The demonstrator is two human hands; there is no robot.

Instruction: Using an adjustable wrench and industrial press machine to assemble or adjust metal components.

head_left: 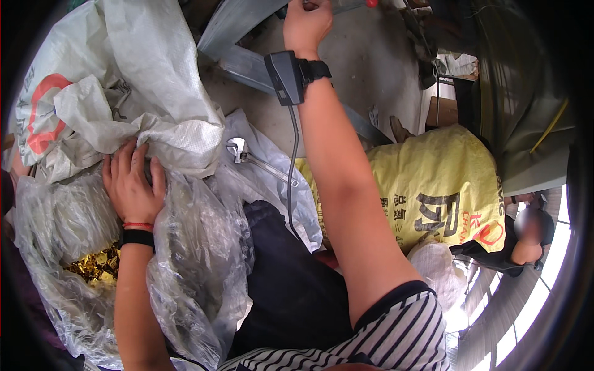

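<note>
The left hand (135,185), fingers spread, touches a white woven sack (158,55) and clear plastic bag (195,260); what the curled right hand (307,26) holds is unclear.

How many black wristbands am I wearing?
2. One black band sits behind your left hand, beside a red cord; the other band is behind your right hand, next to a black box.

Bare grey floor (362,68); ribbed panels (523,309) at lower right, bright white strips (561,229) alongside.
</note>
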